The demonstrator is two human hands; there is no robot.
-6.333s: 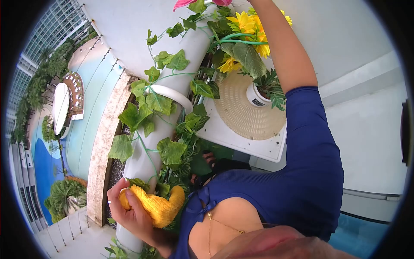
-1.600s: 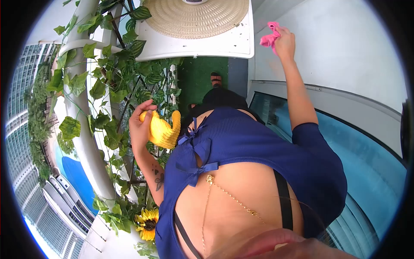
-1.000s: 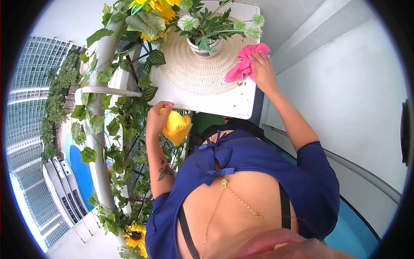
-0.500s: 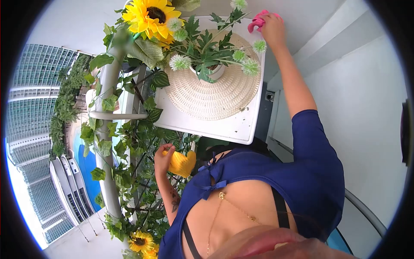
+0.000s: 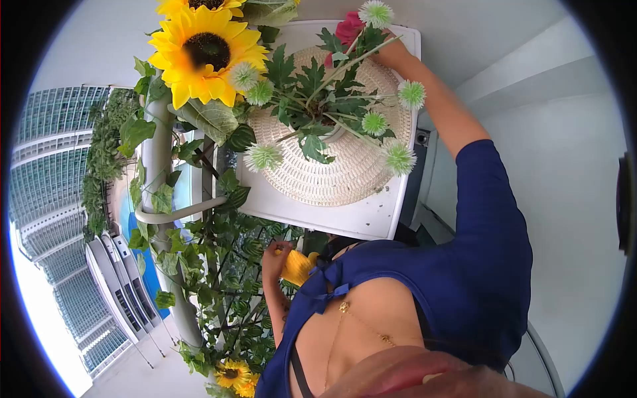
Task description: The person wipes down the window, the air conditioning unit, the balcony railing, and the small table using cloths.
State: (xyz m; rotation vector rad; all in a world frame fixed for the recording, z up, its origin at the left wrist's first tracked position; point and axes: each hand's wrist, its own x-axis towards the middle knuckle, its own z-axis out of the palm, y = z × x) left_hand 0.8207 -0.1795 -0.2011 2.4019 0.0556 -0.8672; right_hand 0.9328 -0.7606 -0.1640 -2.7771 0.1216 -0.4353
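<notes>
Pink cloth (image 5: 350, 28) at far edge of white table (image 5: 355, 222)

The right hand (image 5: 393, 53) grips it near the far right corner, fingers partly hidden by stems (image 5: 362, 60). Off the near edge, the left hand (image 5: 274, 261) clutches a yellow cloth (image 5: 297, 268).

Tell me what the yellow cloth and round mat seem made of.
Yellow cloth: probably matte, ribbed fabric, judging by its faint ridges; fibre unclear. Round mat: matte, ringed weave, perhaps straw or plastic strands; the look leaves that open.

Pale wall (image 5: 564, 179) (daylit), distant towers (image 5: 56, 166).
</notes>
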